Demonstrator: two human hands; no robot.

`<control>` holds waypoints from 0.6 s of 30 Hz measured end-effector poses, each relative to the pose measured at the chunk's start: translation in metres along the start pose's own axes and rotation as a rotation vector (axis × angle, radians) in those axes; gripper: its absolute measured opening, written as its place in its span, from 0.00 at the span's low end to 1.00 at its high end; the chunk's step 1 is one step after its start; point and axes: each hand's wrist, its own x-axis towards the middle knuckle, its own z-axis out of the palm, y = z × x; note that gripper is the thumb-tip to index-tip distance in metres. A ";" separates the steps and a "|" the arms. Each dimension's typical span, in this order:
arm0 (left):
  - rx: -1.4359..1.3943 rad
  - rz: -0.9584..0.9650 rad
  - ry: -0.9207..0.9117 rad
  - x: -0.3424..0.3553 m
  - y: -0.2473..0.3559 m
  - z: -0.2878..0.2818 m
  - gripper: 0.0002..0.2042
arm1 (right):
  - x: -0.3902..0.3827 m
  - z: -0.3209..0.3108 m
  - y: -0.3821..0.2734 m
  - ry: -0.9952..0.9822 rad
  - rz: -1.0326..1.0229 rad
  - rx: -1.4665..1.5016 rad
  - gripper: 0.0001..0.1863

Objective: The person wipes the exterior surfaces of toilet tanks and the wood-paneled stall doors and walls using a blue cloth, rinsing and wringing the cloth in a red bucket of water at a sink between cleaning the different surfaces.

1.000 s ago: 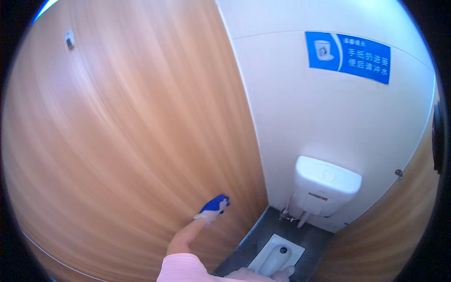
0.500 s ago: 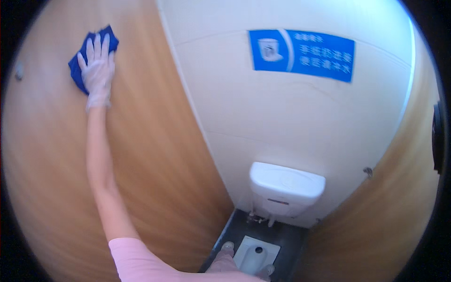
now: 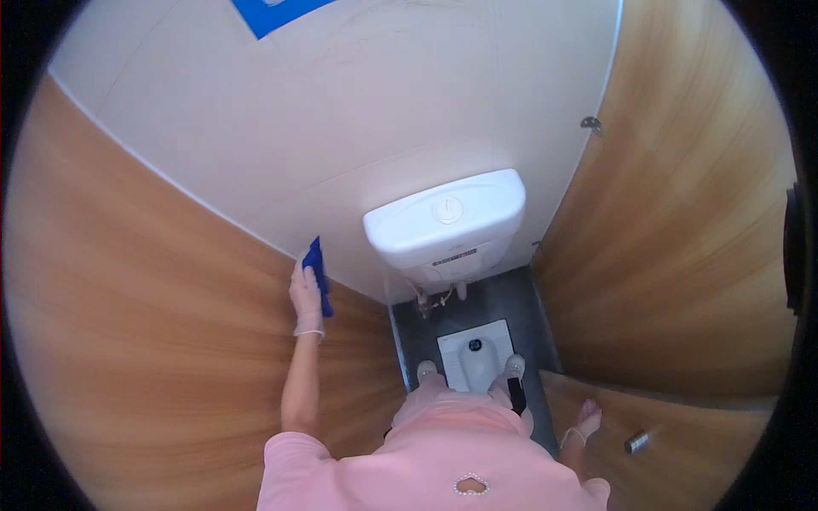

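Note:
My left hand (image 3: 305,294), in a thin clear glove, grips a dark blue cloth (image 3: 317,277) between thumb and fingers. Bunched and seen nearly edge-on, the cloth hangs beside the left wood-grain partition (image 3: 170,298), near its corner with the pale wall; whether it touches either surface I cannot tell. Low on the right is my gloved right hand (image 3: 586,419), in front of a wood-grain panel and near a short metal cylinder (image 3: 636,441) on it. Its fingers are too small and blurred to read.
A white cistern (image 3: 447,217) with a round button hangs on the pale tiled wall (image 3: 383,102). Below it, a squat toilet (image 3: 475,353) is set in the dark floor, between my shoes. Another wood-grain partition (image 3: 673,255) stands at right, with a metal bracket (image 3: 591,125).
My left hand has come down and rightward with the cloth, from lying flat on it high on the left partition. The view has tilted downward. My right hand has come into sight.

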 end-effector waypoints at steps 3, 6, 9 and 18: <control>-0.099 0.169 -0.044 0.021 0.065 0.069 0.22 | -0.018 -0.017 -0.001 -0.007 -0.019 -0.022 0.26; 0.240 0.445 -0.262 0.047 0.117 0.102 0.26 | -0.052 -0.002 -0.009 -0.034 0.010 -0.130 0.28; 0.338 0.881 -0.510 0.060 0.164 0.129 0.31 | -0.058 -0.023 -0.017 -0.025 -0.009 -0.131 0.26; 0.101 1.264 -0.576 0.074 0.302 0.277 0.24 | -0.061 -0.047 -0.015 0.051 0.019 0.064 0.27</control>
